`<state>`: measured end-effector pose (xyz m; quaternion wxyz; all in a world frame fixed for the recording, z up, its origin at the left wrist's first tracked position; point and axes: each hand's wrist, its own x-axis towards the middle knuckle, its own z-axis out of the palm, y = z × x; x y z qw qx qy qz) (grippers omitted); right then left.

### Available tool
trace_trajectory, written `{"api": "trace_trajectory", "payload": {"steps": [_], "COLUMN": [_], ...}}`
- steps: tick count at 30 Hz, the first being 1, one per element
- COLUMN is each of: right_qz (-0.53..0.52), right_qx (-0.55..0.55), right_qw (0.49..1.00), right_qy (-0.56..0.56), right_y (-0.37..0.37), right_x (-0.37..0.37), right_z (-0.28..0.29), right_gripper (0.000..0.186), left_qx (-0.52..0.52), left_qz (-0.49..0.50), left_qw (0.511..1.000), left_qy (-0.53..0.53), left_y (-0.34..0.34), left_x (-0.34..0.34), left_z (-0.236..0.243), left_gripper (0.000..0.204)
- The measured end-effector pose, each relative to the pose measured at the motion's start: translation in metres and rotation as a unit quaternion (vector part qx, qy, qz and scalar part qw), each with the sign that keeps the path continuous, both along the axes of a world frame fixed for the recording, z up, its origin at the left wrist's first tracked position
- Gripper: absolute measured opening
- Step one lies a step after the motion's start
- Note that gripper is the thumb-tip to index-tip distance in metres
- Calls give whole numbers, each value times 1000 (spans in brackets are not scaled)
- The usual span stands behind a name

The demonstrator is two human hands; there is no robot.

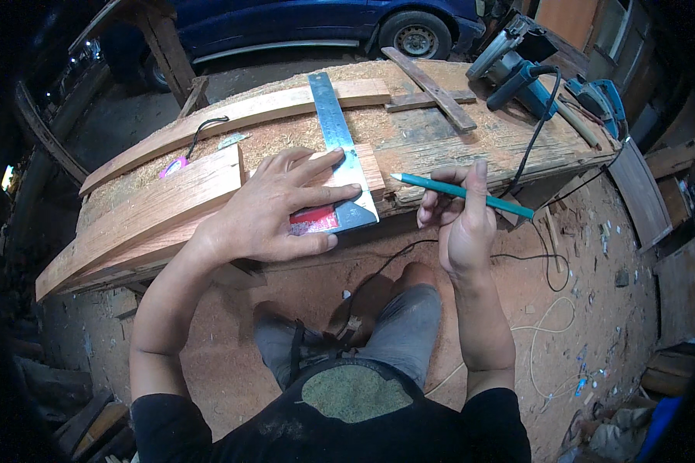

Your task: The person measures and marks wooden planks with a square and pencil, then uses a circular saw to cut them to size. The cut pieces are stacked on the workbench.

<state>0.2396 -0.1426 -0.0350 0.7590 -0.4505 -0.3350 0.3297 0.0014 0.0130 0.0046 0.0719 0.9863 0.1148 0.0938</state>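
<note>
My left hand [274, 208] presses flat on a metal try square [340, 147] with a red stock, holding it against a wooden plank [162, 204] on the workbench. The square's steel blade runs away from me across the plank. My right hand [459, 216] holds a teal pencil [463, 193] just right of the square, its tip pointing left toward the blade's lower end and hovering near the plank's end.
Sawdust covers the workbench [440, 139]. A longer plank [232, 116] lies behind. A blue circular saw [513, 65] and another power tool [602, 96] sit at the far right, cords trailing to the floor. A blue car [309, 23] stands beyond the bench.
</note>
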Motion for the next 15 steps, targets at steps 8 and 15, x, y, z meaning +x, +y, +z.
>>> {"api": "trace_trajectory", "payload": {"steps": [8, 15], "right_qz": [-4, 6], "right_qx": [-25, -77], "right_qw": [988, 904], "right_qy": [-150, -421], "right_y": [28, 67], "right_x": [0, -4], "right_z": [14, 43], "right_gripper": [33, 22], "left_qx": [-15, -8], "left_qz": [-13, -29], "left_qw": [1000, 999], "left_qy": [-6, -11], "left_y": [1, 3], "left_x": [1, 2], "left_z": [5, 7], "left_gripper": [74, 77]}}
